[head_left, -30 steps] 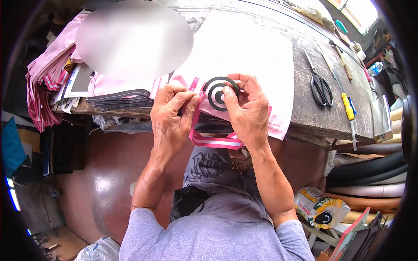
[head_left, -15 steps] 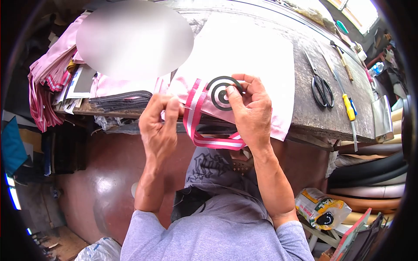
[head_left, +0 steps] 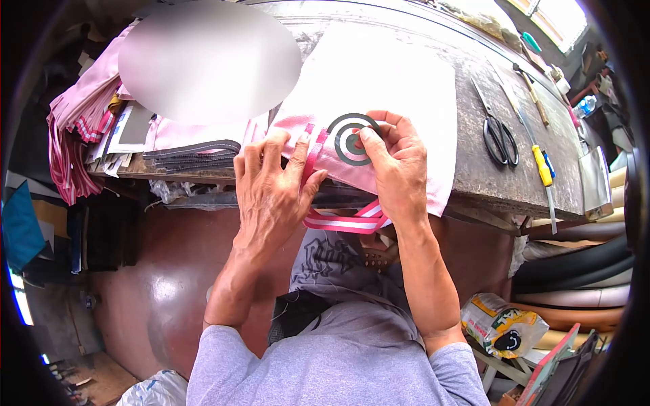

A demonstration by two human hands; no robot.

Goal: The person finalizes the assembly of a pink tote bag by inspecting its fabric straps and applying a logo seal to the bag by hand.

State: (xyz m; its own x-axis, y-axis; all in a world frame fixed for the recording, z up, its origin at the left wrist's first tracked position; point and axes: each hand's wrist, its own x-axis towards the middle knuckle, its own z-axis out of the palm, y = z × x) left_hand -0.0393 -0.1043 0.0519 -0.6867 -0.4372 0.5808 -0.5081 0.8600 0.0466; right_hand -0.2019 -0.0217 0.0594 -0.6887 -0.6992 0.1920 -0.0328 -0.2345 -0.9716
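Observation:
A pink fabric panel (head_left: 342,174), bright white farther up the table, hangs slightly over the table's front edge. A pink-and-white striped strap (head_left: 342,222) lies against it and loops below the edge. My right hand (head_left: 401,162) pinches the panel between thumb and fingers, beside a dark concentric ring mark (head_left: 342,157). My left hand (head_left: 271,183) is spread at the panel's left side, its index finger and thumb apart at the upper run of the strap. The left fingers overlap part of the strap.
On the table's right lie black scissors (head_left: 501,141), a yellow-handled screwdriver (head_left: 543,169) and a hammer (head_left: 535,98). Pink pieces with straps (head_left: 74,135) hang at the left, near stacked dark zipper-like strips (head_left: 193,157). Material rolls (head_left: 575,271) are stored at the lower right.
My left hand has moved right and spread from a pinch beside the strap, now covering part of it. My right hand keeps its pinch and has shifted slightly right.

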